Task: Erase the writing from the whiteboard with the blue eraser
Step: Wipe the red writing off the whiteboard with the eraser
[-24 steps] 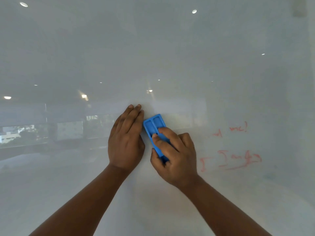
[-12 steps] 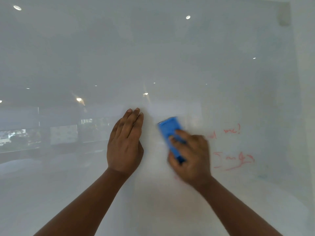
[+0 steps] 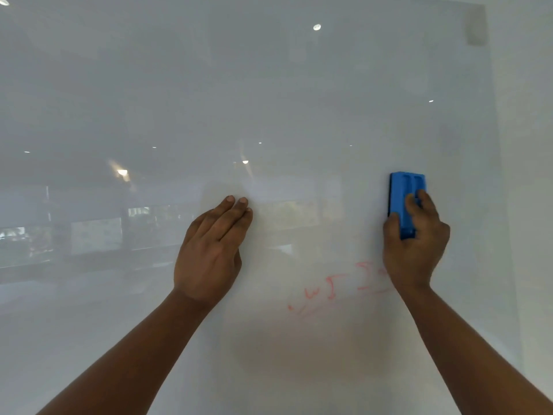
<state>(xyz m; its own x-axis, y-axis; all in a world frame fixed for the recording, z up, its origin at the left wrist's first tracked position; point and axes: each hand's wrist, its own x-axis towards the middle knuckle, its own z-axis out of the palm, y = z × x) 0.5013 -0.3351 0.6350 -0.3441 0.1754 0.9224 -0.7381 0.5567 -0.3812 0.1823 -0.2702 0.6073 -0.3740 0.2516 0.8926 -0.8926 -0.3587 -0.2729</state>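
A glossy whiteboard [image 3: 269,85] fills the view. My right hand [image 3: 416,247] grips the blue eraser [image 3: 404,196] and presses it upright against the board at the right. Faint red writing [image 3: 332,289] lies lower down, between my two forearms; my right wrist covers its right end. My left hand [image 3: 212,250] rests flat on the board at the centre, fingers together, holding nothing.
The board's right edge [image 3: 496,175] runs down near the eraser, with a pale wall [image 3: 529,145] beyond it. The board surface mirrors ceiling lights and windows on its left half.
My right hand has swept the eraser to the right across the board, over the upper red words, which are gone. The left hand has stayed flat in place.
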